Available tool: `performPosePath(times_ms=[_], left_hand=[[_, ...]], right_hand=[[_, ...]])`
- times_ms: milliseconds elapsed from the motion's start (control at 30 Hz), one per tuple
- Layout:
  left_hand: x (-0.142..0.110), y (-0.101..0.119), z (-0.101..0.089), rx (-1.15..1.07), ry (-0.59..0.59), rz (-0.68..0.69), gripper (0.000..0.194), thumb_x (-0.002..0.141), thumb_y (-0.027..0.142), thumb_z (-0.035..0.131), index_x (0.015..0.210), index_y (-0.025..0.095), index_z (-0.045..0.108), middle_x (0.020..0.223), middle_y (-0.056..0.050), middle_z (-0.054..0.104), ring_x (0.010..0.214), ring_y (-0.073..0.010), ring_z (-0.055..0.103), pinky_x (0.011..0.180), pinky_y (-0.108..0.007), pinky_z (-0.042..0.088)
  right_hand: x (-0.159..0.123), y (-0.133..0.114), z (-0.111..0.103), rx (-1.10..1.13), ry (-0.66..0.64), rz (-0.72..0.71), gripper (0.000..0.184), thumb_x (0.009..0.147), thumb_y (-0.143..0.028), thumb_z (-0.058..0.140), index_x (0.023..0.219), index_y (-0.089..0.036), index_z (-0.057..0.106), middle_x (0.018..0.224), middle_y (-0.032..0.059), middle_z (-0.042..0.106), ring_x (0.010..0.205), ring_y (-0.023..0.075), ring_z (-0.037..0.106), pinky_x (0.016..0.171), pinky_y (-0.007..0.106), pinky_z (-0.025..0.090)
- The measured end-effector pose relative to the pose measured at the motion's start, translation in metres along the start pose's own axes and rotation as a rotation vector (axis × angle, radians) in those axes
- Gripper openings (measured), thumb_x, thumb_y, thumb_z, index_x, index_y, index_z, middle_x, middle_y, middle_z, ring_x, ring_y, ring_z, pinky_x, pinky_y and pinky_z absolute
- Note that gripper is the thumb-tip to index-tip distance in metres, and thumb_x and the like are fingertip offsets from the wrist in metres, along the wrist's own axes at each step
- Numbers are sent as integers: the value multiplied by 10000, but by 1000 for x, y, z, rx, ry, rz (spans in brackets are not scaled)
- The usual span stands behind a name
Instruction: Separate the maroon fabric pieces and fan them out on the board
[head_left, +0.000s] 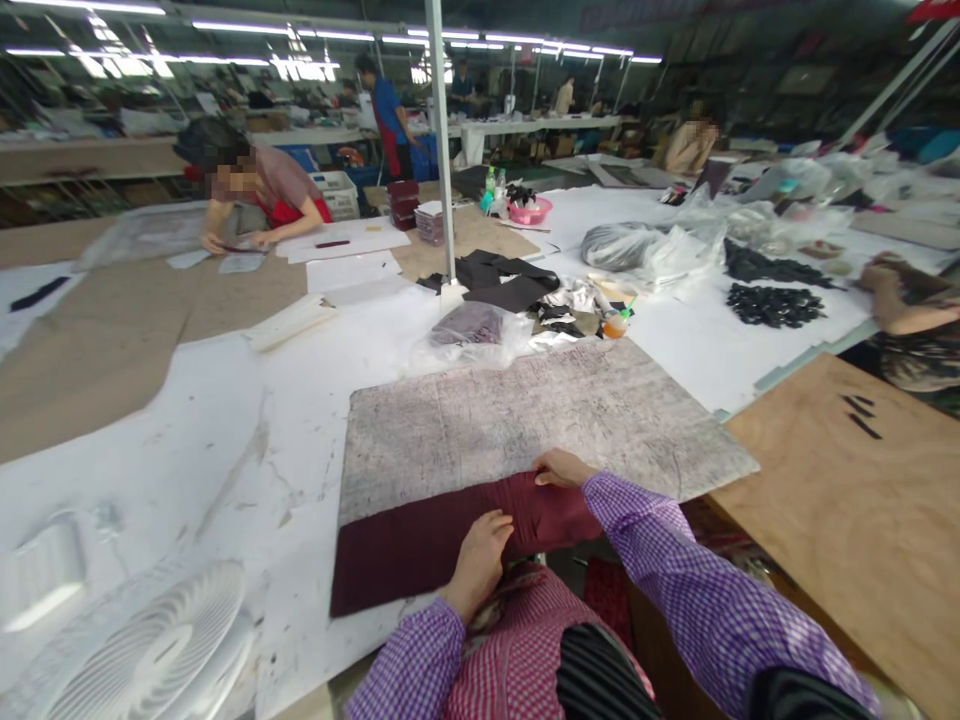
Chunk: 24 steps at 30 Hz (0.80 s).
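Note:
A dark maroon piece of fabric lies along the near edge of a grey, marked work mat on the white table. My left hand rests on the fabric near its middle, fingers curled down onto the cloth. My right hand lies at the fabric's upper edge where it meets the mat, fingers bent and pressing the cloth. Both sleeves are purple checked.
A white fan stands at the near left. Black fabric pieces, plastic bags and small bottles lie beyond the mat, by a white pole. A wooden board is at right. Other people work at the far left and right.

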<state>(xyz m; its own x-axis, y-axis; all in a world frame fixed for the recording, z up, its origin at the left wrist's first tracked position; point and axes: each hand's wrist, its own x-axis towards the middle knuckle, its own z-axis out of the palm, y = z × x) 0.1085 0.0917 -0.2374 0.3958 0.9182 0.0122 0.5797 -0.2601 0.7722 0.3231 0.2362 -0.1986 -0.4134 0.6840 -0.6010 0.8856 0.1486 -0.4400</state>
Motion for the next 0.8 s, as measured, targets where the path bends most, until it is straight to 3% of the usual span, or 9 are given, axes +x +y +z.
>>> performPosePath(times_ms=[300,600,800], left_hand=[[3,0,2,156,-45,7,430,799,14,357,1133,140,596,1220,-86,600,1191,-200,466,1060,-409,332],[10,10,-5,216,-106,-26,441,779,14,375,1132,160,595,1196,-74,602,1119,-192,487,1005,-379,363],[12,21,-12,280,-162,-11,556,738,-5,377,1237,196,518,1357,-39,484,1137,-212,432,954,-376,367]], right_hand=[[-4,-6,4,-54,60,29,219,872,-309,558,1016,-149,600,1051,49,617,935,192,600,813,390,499],[-4,-7,6,-199,20,36,241,880,-312,546,1061,-158,583,1103,63,599,973,197,587,839,410,488],[-4,-6,9,-239,38,28,244,883,-319,540,1060,-156,583,1089,62,603,953,192,593,827,404,493]])
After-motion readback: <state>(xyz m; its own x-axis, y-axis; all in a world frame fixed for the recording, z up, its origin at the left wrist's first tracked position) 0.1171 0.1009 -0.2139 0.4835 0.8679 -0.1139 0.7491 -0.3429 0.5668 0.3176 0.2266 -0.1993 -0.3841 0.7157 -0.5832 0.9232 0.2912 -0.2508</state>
